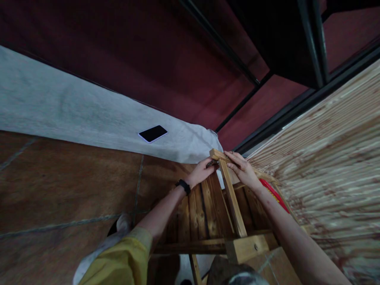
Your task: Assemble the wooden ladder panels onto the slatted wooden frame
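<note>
My left hand [204, 171] is closed at the left side of a short wooden crosspiece [218, 154]. Its fingertips pinch something small and dark just under that piece, too small to make out. On the crosspiece's right end my right hand [242, 168] is closed, with fingers over the top and the thumb below. A long wooden bar [233, 198] runs from the crosspiece down towards me, to a thick wooden block [249, 247]. Beneath it are the planks of slatted wooden furniture [196, 213]. Something white [220, 179] shows beside the left fingers.
A phone [153, 133] lies on a pale cloth strip [89, 114] ahead. Dark red panels [142, 59] with black framing rise behind it. A striped, ridged surface [332, 166] is at right, near a red item [274, 194] with yellow marks. Brown tiles [74, 178] cover the floor.
</note>
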{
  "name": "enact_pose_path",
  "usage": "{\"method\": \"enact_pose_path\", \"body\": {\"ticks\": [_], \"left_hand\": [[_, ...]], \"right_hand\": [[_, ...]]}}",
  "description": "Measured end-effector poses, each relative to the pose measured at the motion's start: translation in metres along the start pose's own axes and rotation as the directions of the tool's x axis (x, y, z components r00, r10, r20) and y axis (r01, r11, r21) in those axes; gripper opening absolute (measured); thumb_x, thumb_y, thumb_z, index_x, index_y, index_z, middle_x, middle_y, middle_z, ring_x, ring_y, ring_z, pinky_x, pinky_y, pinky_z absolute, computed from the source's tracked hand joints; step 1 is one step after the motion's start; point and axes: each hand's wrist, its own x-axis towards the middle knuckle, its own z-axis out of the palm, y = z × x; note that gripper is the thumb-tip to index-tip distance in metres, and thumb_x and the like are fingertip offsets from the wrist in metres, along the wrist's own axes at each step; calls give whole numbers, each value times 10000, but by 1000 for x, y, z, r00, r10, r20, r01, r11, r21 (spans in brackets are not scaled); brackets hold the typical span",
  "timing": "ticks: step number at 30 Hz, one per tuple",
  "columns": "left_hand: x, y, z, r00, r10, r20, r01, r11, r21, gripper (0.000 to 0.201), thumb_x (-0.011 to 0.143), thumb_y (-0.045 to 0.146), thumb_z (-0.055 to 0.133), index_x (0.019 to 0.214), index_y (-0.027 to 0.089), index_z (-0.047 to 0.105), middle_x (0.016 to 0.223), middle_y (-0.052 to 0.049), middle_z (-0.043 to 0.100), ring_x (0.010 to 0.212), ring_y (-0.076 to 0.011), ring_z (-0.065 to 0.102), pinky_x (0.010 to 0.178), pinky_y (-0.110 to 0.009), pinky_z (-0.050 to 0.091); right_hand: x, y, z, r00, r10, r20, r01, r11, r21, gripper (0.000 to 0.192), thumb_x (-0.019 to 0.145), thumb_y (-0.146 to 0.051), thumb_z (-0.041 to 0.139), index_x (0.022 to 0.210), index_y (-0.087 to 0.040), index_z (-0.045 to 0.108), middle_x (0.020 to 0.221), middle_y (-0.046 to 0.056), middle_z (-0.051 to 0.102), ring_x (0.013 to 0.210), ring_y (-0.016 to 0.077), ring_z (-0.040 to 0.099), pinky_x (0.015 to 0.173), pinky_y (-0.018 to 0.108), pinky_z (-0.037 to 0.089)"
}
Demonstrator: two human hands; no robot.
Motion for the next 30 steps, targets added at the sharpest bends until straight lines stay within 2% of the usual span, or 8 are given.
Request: {"method": "enact_pose_path", "body": {"ticks": [6,13,21,26,30], "left_hand": [[3,-10,5,998,-41,43,40,999,22,305,842,204,547,1112,117,659,1063,-61,707,1015,-203,615,961,-337,467],[1,-16,-1,995,10,99,-18,997,78,306,868,255,539,1129,133,642,1104,-63,696,1010,-190,620,925,-313,472],[-5,-7,4,994,-107,32,96,965,246,334,869,349,554,1159,200,626,1151,-41,688,1076,-202,609,933,-300,463],[-7,-11,6,999,-47,2,45,963,266,323,850,328,553,1130,196,641,1129,-46,698,1036,-210,630,888,-296,480],[-6,-15,6,999,-47,7,43,951,306,315,812,288,572,1101,191,650,1082,-45,710,993,-215,643,846,-298,491]], "right_hand": [[-5,-7,3,1000,7,1,-7,1000,-20,451,937,-378,518,1384,-322,492,1340,42,547,1254,216,486,1107,422,355],[-11,-7,7,999,26,-25,-27,998,-52,438,938,-367,520,1373,-324,500,1371,28,531,1273,209,479,1124,418,337],[-12,-13,8,998,27,-52,-32,995,-90,445,934,-362,524,1377,-324,493,1371,32,532,1271,215,480,1117,418,342],[-14,-12,10,998,42,-47,-46,994,-100,457,933,-387,518,1381,-305,491,1375,44,528,1272,227,481,1118,433,347],[-16,-11,11,997,49,-55,-55,992,-110,461,929,-403,518,1379,-302,495,1370,44,533,1269,233,484,1121,449,341]]}}
